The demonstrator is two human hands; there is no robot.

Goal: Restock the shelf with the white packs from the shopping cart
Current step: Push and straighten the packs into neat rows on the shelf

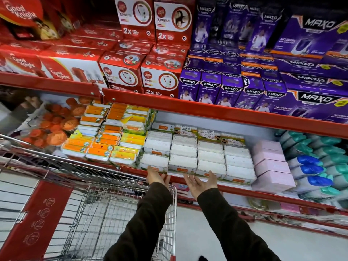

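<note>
White packs point(197, 157) lie in several rows, stacked flat, on the lower red shelf point(235, 189). My left hand point(157, 175) rests with spread fingers against the front of the leftmost row. My right hand point(202, 182) is open, palm up, just below the front edge of the middle rows, its thumb touching a pack. Neither hand holds a pack. The wire shopping cart point(105, 210) stands under my arms at lower left; I see no white packs in the part of its basket that shows.
Orange and yellow packs point(107, 142) fill the shelf left of the white ones. Pink boxes point(271, 164) and blue and teal bottles point(316, 166) stand to the right. Red boxes point(139, 72) and purple boxes point(244, 87) crowd the shelf above.
</note>
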